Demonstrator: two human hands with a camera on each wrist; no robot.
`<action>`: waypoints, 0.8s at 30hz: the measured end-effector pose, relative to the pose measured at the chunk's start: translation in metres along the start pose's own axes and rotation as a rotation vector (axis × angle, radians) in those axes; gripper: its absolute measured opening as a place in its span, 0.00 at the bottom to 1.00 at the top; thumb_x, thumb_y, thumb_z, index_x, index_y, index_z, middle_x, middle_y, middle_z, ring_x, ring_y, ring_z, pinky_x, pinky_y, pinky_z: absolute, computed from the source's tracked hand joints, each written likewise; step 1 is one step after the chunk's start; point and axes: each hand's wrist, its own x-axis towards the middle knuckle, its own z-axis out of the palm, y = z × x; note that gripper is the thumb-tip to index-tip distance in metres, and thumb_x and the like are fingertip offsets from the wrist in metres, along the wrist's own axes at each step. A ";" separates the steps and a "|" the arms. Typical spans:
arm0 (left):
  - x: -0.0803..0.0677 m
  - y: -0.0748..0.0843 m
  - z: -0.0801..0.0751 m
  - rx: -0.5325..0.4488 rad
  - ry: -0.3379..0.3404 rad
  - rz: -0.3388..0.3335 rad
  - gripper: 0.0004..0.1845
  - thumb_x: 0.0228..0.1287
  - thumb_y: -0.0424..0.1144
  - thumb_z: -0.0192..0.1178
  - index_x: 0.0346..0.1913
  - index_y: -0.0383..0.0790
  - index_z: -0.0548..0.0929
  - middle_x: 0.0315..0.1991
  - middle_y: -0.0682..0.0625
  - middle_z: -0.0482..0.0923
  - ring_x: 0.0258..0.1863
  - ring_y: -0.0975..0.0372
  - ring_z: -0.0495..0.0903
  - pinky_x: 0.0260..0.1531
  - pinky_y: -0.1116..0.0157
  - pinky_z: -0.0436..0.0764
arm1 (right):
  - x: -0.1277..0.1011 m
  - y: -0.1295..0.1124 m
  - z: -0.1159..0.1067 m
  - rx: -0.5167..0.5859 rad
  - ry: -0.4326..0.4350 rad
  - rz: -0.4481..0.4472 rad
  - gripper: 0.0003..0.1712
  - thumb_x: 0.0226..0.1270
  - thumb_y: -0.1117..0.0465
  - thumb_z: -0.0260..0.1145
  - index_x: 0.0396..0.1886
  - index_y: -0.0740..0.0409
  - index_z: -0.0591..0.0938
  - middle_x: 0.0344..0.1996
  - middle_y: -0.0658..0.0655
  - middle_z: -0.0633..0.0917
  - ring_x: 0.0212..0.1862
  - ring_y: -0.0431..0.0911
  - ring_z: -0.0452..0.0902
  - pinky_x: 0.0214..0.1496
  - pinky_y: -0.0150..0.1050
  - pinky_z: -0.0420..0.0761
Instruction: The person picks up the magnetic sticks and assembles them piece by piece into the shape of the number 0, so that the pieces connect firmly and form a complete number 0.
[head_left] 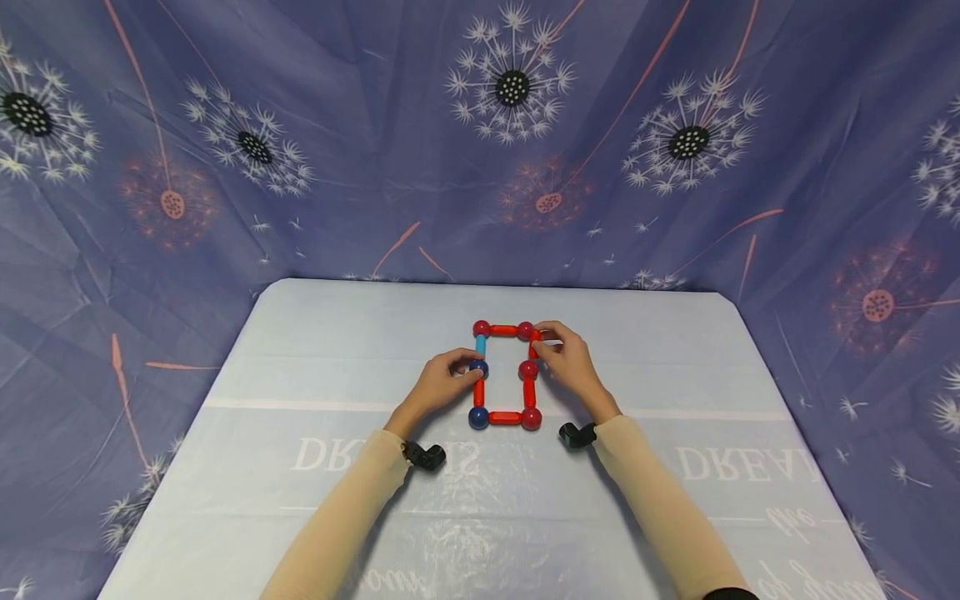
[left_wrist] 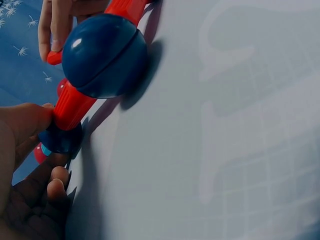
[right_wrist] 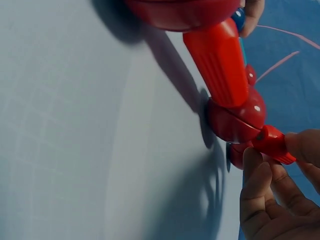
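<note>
A rectangular frame of red sticks and balls (head_left: 505, 417) lies flat on the pale blue table (head_left: 315, 350). Its left side has a light blue stick (head_left: 481, 346) and two dark blue balls. My left hand (head_left: 468, 369) pinches the middle dark blue ball (head_left: 478, 367), shown in the left wrist view (left_wrist: 60, 140) between thumb and fingers. My right hand (head_left: 542, 346) pinches the upper right red stick (head_left: 535, 343) above the middle red ball (head_left: 528, 369). In the right wrist view the fingertips (right_wrist: 252, 162) close on that stick (right_wrist: 272, 144) beside the ball (right_wrist: 237, 120).
A purple cloth with dandelion prints (head_left: 510, 125) hangs behind and on both sides of the table. Mirrored white lettering (head_left: 322, 457) shows through the table cover near me. Small black wrist cameras (head_left: 425, 455) sit at both wrists.
</note>
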 end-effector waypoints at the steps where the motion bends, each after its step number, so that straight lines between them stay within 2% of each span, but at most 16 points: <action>1: 0.000 0.000 0.000 0.000 0.000 -0.001 0.16 0.68 0.42 0.68 0.57 0.47 0.86 0.40 0.50 0.82 0.39 0.61 0.75 0.39 0.65 0.72 | 0.001 0.001 0.001 0.005 0.000 0.001 0.18 0.74 0.63 0.66 0.61 0.59 0.80 0.52 0.65 0.85 0.43 0.58 0.86 0.35 0.40 0.86; 7: 0.001 0.000 0.001 -0.002 0.000 -0.001 0.16 0.68 0.42 0.68 0.57 0.47 0.86 0.44 0.50 0.84 0.40 0.61 0.75 0.40 0.65 0.72 | 0.003 0.004 0.006 0.003 0.001 0.000 0.18 0.73 0.63 0.67 0.60 0.59 0.81 0.51 0.66 0.85 0.45 0.58 0.86 0.36 0.37 0.84; 10: 0.000 0.000 0.001 -0.005 0.001 -0.003 0.16 0.69 0.42 0.68 0.57 0.47 0.86 0.45 0.50 0.84 0.40 0.61 0.76 0.41 0.65 0.72 | 0.003 0.004 0.007 -0.004 0.003 0.006 0.18 0.73 0.63 0.67 0.60 0.58 0.82 0.51 0.66 0.86 0.46 0.59 0.86 0.38 0.40 0.85; 15: 0.000 0.000 0.000 -0.004 -0.001 -0.002 0.16 0.69 0.42 0.68 0.58 0.47 0.86 0.45 0.50 0.84 0.40 0.61 0.75 0.41 0.64 0.73 | 0.005 0.004 0.009 -0.047 -0.002 0.010 0.18 0.74 0.62 0.67 0.61 0.58 0.82 0.53 0.65 0.86 0.50 0.58 0.85 0.48 0.48 0.87; 17: -0.001 0.000 0.000 -0.002 -0.002 -0.007 0.16 0.69 0.42 0.68 0.58 0.47 0.86 0.44 0.50 0.84 0.40 0.61 0.75 0.40 0.65 0.72 | 0.006 0.004 0.009 -0.060 -0.011 0.019 0.19 0.74 0.61 0.67 0.61 0.58 0.82 0.53 0.65 0.86 0.50 0.58 0.86 0.49 0.48 0.87; 24: -0.001 0.001 0.000 0.009 0.001 -0.007 0.16 0.69 0.43 0.68 0.58 0.48 0.86 0.42 0.49 0.83 0.39 0.61 0.75 0.40 0.64 0.72 | 0.009 0.006 0.011 -0.075 -0.027 0.071 0.19 0.73 0.60 0.67 0.60 0.60 0.81 0.50 0.66 0.88 0.44 0.54 0.85 0.41 0.37 0.84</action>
